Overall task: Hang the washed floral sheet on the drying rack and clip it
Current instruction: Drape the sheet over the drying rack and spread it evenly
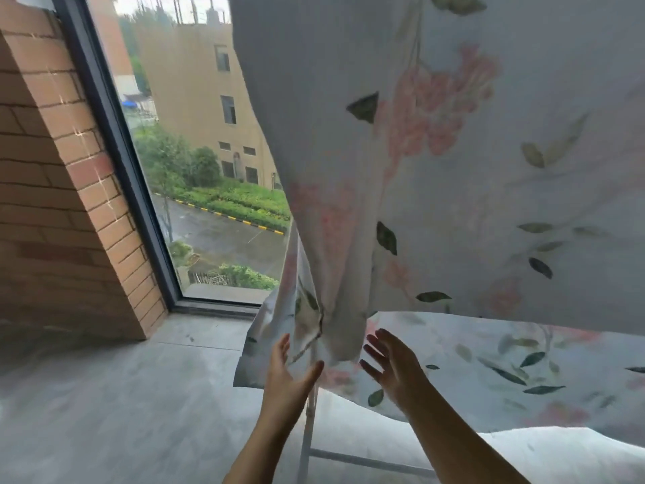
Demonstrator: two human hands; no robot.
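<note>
The floral sheet [453, 169] hangs at the upper right, the left hand [289, 375] and right hand [394, 368] below spread empty fingers, and clipping seems left to do.

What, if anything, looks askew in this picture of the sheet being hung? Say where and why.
The floral sheet hangs unevenly: its window-side lower corner is bunched and folded beside the rack pole, above the open left hand and right hand. No clip shows.
</note>
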